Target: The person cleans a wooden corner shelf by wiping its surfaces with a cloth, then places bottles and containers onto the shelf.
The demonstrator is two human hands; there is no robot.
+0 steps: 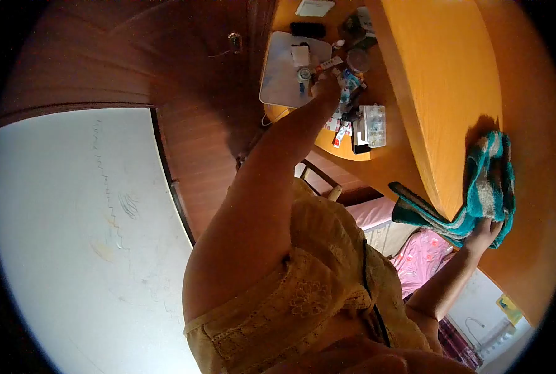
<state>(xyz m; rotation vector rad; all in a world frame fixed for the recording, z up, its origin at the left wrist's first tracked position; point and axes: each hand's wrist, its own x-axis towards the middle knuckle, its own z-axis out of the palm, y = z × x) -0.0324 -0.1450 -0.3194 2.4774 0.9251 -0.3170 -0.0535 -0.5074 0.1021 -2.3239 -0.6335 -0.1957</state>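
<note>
My right hand is closed on a teal and grey striped towel, which lies against the orange wooden panel, one end trailing left over its edge. My left arm stretches up to a cluttered desk shelf, where my left hand is among small items. Just beyond its fingers lies a small white and red box. Blue and white packets are right beside it, and a small round item with a blue strap is to its left. Whether my left fingers grip anything is unclear.
On the shelf are a pale board, a round clear container, a clear compartment box and a black case. The orange wooden panel rises on the right. A marked white panel stands left; pink bedding is below.
</note>
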